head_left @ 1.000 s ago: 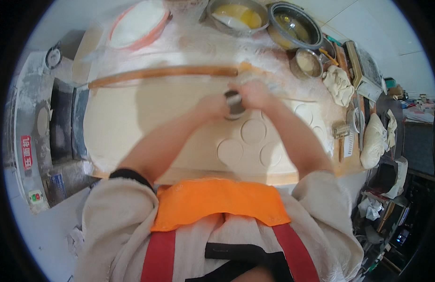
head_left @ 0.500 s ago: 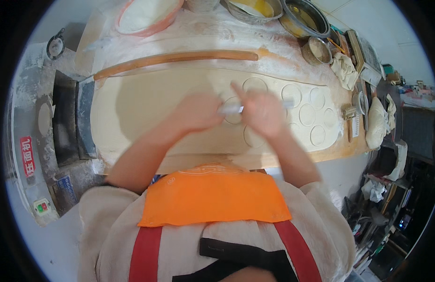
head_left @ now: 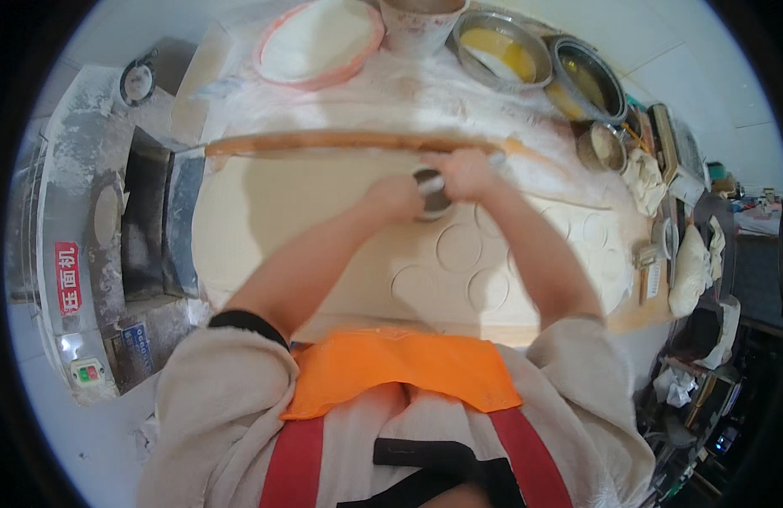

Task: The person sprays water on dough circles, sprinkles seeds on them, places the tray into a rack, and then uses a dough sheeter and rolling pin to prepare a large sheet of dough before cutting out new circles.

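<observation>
A large flat sheet of pale dough (head_left: pixel 323 229) covers the board, with several circles cut into its right half, such as a dough circle (head_left: pixel 459 248). Above the sheet, toward its far edge, a round metal dough cutter (head_left: pixel 430 191) is tilted between my hands, its ring showing. My left hand (head_left: pixel 397 199) is closed at the ring's left side. Wrapped round the cutter from the right is my right hand (head_left: pixel 466 174), somewhat blurred; a shiny metal end pokes out beyond it. The fingers' exact hold is partly hidden.
A long wooden rolling pin (head_left: pixel 323 141) lies along the dough's far edge. Behind it are a pink basin of flour (head_left: pixel 319 42), a bowl with yellow liquid (head_left: pixel 503 51) and a dark-rimmed pot (head_left: pixel 588 80). A dough-pressing machine (head_left: pixel 95 220) stands left; cloths and tools lie right.
Both hands have moved away from me, toward the rolling pin, with the cutter now tilted so its ring shows. More cut circles are visible in the middle. The whole view has shifted.
</observation>
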The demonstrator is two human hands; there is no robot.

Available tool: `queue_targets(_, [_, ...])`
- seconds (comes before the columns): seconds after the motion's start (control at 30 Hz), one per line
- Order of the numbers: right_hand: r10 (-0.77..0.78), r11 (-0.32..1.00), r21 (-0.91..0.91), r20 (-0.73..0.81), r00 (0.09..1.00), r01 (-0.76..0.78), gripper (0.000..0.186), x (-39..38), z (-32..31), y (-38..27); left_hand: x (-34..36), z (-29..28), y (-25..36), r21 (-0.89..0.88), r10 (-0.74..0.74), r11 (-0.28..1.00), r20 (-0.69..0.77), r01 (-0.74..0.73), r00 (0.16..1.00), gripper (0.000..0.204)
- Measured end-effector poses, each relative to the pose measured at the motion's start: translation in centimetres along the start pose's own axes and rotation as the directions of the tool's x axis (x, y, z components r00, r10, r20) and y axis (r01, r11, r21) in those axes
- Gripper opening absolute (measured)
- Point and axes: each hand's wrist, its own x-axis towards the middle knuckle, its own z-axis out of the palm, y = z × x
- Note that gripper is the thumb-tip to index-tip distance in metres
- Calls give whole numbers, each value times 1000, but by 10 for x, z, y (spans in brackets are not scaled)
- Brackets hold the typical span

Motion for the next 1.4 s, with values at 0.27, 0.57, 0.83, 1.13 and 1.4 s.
queue_targets(0.27, [218,975,18,65,974,-220,43,-35,-10,-110,-96,5,-28,22,63,998,100,-65,993,28])
queue_targets(0.57, [220,970,91,61,974,-225,40,-45,-23,-198,-172,-27,-51,-18,65,998,138,-63,988,24])
queue_targets(0.83, [388,915,182,-152,909,-360,44,55,-87,-152,-86,-147,-71,87,171,981,38,-174,984,26])
queue_targets(1.13, [76,997,19,-121,990,-74,42,97,-80,-135,-77,-133,-94,-22,-89,996,75,90,993,27])
queue_targets(1.4, [-2,997,81,227,974,-17,47,70,-25,-205,-159,-63,-123,-112,-166,973,260,201,951,26])
